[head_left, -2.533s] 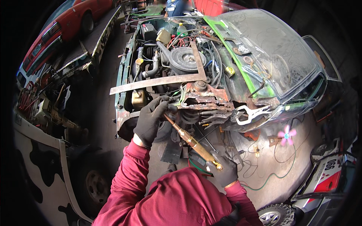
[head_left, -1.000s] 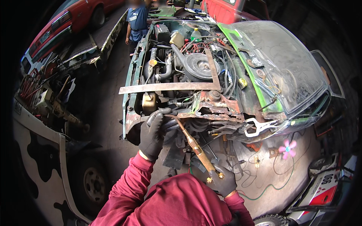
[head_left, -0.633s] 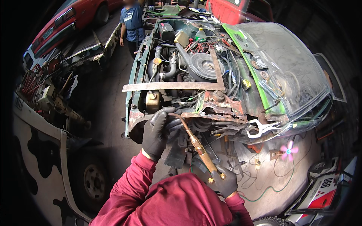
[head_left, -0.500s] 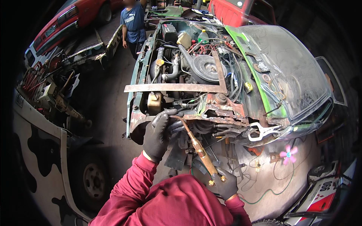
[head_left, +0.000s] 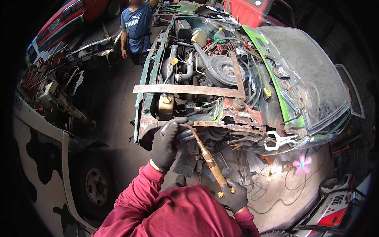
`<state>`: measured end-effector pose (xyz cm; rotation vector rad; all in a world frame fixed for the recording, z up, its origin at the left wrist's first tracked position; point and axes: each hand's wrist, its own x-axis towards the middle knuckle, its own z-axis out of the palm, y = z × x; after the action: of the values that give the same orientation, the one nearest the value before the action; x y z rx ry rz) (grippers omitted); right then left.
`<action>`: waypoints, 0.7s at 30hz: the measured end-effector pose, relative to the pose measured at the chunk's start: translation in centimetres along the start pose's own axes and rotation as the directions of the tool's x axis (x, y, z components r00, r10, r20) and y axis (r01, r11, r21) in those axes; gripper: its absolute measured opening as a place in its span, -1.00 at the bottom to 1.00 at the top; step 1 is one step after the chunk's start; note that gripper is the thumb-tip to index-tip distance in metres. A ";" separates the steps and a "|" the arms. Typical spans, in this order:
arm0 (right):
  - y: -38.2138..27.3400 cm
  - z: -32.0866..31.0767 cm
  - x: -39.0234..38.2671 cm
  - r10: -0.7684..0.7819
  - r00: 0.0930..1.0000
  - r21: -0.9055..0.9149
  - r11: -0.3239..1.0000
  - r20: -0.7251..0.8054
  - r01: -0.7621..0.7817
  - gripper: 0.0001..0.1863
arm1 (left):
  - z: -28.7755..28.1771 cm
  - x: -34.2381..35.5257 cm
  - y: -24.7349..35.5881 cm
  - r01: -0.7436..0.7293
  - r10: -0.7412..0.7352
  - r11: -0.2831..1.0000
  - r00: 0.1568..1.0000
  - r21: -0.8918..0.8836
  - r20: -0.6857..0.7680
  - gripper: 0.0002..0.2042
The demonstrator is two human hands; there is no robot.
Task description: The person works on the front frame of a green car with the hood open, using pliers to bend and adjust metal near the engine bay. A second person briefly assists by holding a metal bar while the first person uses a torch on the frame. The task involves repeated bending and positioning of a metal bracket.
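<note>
My right hand point(head_left: 236, 196), in a dark glove, is closed around the valve end of a brass gas torch point(head_left: 213, 168). The torch slants up and left, and its thin copper neck curves toward my left hand point(head_left: 165, 144). That hand, also gloved, is at the torch's tip beside the rusty edge of the car's inner fender point(head_left: 197, 123). Its fingers are bent together; whatever they may hold is hidden. Beyond them lies the open engine bay, with a round air cleaner point(head_left: 226, 70) and a flat metal square point(head_left: 189, 90) laid across it.
White locking pliers point(head_left: 278, 140) grip the body edge at the right. A small pink-bladed fan point(head_left: 301, 164), tools and a green hose point(head_left: 272, 209) lie on the floor. A person in a blue shirt point(head_left: 136, 29) stands beyond the car's front. A spotted vehicle point(head_left: 43, 158) is at left.
The view has shifted slightly, so the car sits a little higher and further right. Both hands keep nearly the same pose with the torch. The person in blue appears nearer.
</note>
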<state>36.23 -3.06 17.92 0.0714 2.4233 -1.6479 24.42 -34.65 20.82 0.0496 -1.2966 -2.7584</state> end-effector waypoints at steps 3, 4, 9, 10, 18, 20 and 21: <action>-0.2 0.7 0.4 -0.018 1.000 -0.031 0.999 -0.009 0.018 -0.64 | -0.7 0.4 -0.1 0.004 -0.004 1.000 1.000 0.003 0.003 -0.55; -0.2 0.8 0.4 -0.026 1.000 -0.059 0.998 -0.008 0.026 -0.64 | -0.9 0.5 -0.1 0.002 -0.002 1.000 1.000 -0.008 0.011 -0.55; -0.3 1.4 0.6 0.009 1.000 -0.095 0.995 -0.002 -0.009 -0.64 | -1.7 0.8 -0.1 0.010 -0.010 1.000 1.000 0.008 0.004 -0.54; -0.3 1.5 0.7 0.007 1.000 -0.100 0.995 -0.004 -0.008 -0.64 | -1.8 0.9 0.0 0.011 -0.011 1.000 1.000 -0.005 0.012 -0.54; -0.2 2.0 1.0 -0.093 0.995 -0.120 0.989 -0.030 0.089 -0.65 | -1.9 1.1 0.1 0.030 -0.030 1.000 1.000 0.003 -0.003 -0.51; -0.2 1.9 0.9 -0.105 0.994 -0.139 0.985 -0.042 0.098 -0.65 | -1.9 1.1 0.0 0.034 -0.034 0.999 0.999 0.004 -0.005 -0.51; -0.1 1.9 0.9 -0.124 0.991 -0.147 0.982 -0.051 0.115 -0.66 | -1.9 1.2 -0.1 0.035 -0.035 0.999 0.999 0.008 -0.007 -0.51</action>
<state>35.60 -4.93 17.18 -0.0497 2.6315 -1.5322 23.38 -36.21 19.55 0.0825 -1.3175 -2.7801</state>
